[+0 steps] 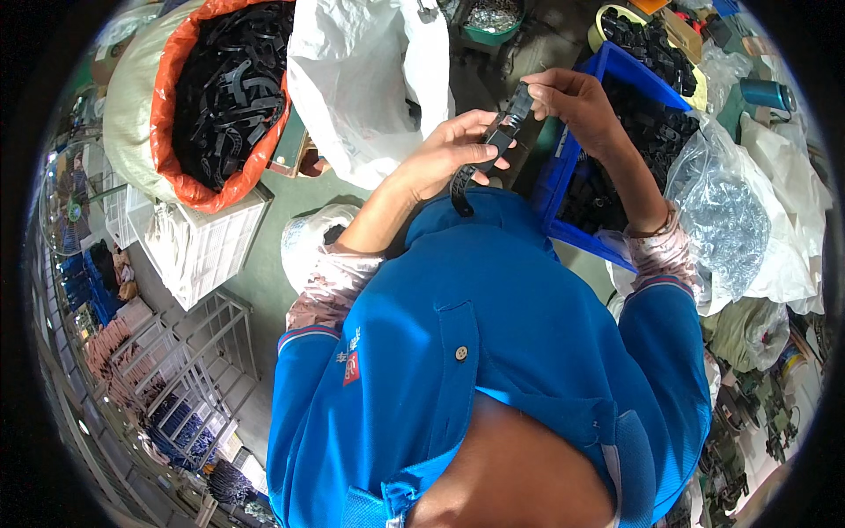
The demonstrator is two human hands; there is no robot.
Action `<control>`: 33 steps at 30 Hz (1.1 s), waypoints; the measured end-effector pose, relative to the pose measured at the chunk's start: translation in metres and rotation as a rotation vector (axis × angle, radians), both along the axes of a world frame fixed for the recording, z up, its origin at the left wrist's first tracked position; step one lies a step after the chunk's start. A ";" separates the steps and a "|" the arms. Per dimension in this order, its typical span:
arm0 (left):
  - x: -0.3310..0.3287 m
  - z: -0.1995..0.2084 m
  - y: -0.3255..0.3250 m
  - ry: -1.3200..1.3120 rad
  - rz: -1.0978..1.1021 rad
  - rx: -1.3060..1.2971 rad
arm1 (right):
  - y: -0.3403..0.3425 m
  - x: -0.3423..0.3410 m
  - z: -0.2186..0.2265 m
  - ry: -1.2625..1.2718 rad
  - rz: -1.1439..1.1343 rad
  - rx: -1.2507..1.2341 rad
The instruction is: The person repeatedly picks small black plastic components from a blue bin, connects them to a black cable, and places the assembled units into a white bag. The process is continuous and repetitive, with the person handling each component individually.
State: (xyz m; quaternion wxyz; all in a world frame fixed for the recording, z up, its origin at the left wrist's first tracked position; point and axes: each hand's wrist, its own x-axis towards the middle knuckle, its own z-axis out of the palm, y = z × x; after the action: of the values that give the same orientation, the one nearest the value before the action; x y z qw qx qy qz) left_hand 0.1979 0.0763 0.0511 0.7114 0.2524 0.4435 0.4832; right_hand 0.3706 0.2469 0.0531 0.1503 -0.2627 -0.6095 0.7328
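My left hand [440,154] is closed around a black plastic clamp-like part [499,143], above my lap. A curved, toothed black strap [459,192] hangs from its lower end, over the blue cloth. With thumb and fingertips, my right hand [572,104] pinches a small dark grey block [520,99] at the part's upper end. A bit of shiny metal shows between block and part; whether the block is joined to the part I cannot tell. Beneath my right forearm stands a blue crate [547,189] holding many black plastic pieces [647,132].
At the far left, a big sack with an orange rim [163,132] is full of black strap parts. A white plastic bag [352,79] stands beside it, near a white crate [224,242]. Clear plastic bags [722,211] lie right of the blue crate, below a blue-green cylinder [766,93].
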 end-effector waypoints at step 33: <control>0.008 -0.017 0.007 0.021 0.098 -0.016 | -0.015 0.003 -0.014 -0.002 -0.042 -0.037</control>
State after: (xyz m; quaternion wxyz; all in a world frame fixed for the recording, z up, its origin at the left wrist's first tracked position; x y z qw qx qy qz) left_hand 0.2059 0.0835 0.0346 0.6842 0.2297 0.4666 0.5113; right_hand 0.3739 0.2321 0.0392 0.1601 -0.2786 -0.5902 0.7405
